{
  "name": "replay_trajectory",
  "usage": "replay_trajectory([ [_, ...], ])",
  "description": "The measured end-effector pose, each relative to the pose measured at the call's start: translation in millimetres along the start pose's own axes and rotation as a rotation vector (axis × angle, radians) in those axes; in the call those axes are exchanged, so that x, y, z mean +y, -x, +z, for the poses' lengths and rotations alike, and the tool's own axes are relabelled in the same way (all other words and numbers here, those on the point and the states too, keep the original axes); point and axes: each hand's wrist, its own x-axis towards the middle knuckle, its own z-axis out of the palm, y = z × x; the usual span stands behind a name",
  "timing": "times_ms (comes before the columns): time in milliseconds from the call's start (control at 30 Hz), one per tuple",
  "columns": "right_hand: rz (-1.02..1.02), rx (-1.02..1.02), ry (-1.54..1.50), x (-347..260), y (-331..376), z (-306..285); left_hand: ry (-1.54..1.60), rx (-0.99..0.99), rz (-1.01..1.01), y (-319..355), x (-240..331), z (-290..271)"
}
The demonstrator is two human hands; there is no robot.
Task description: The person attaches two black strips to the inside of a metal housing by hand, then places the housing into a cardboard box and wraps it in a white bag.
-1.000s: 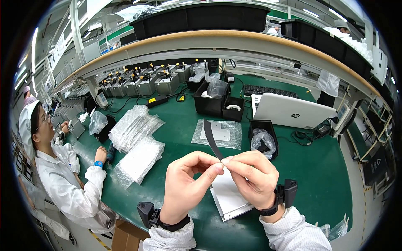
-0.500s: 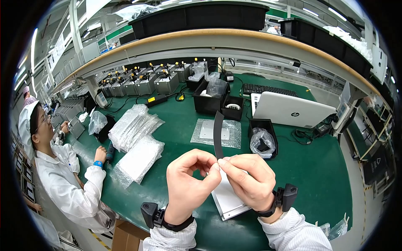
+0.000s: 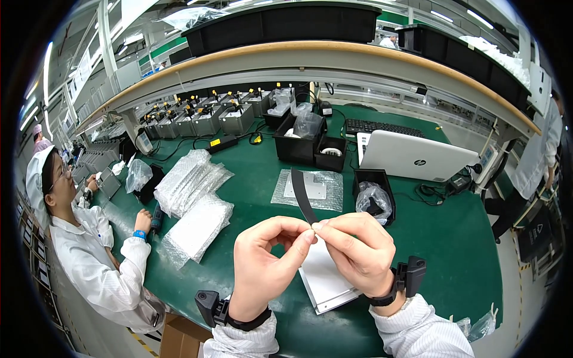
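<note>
My left hand (image 3: 262, 259) and right hand (image 3: 363, 253) are both pinching the near end of a curved black strip (image 3: 300, 192) pointing forward-left.

The strip (image 3: 302, 196) was matte black, thin, narrow and flat, plain along its visible length. Its lower end was pinched between the meeting fingers (image 3: 335, 240) of the left hand (image 3: 262, 271) and right hand (image 3: 364, 256), which hid the tip. Above them it stood up over the table (image 3: 441, 256), gently bowed, leaning left, its squared upper end free.
</note>
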Motion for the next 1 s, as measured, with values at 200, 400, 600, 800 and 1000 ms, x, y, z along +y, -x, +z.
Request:
replay_trajectory([
  [200,-0.036,-0.025,0.051,-1.5,-1.5,-1.8,-0.032,-0.01,0.014,-0.5,-0.6,-0.7],
  [400,-0.056,-0.029,0.071,-0.9,-2.4,-3.0,0.019,-0.018,-0.007,-0.7,4.1,0.4],
  [600,-0.072,-0.044,0.092,-0.5,-0.8,-1.7,-0.049,0.01,0.012,-0.8,2.4,0.7],
  [800,-0.079,-0.04,0.109,-0.5,-1.2,-1.8,-0.081,0.025,0.018,-1.1,3.4,3.2],
  [1000,-0.081,-0.044,0.111,-0.4,-1.2,-1.3,-0.059,0.033,0.007,-0.8,3.0,3.9],
])
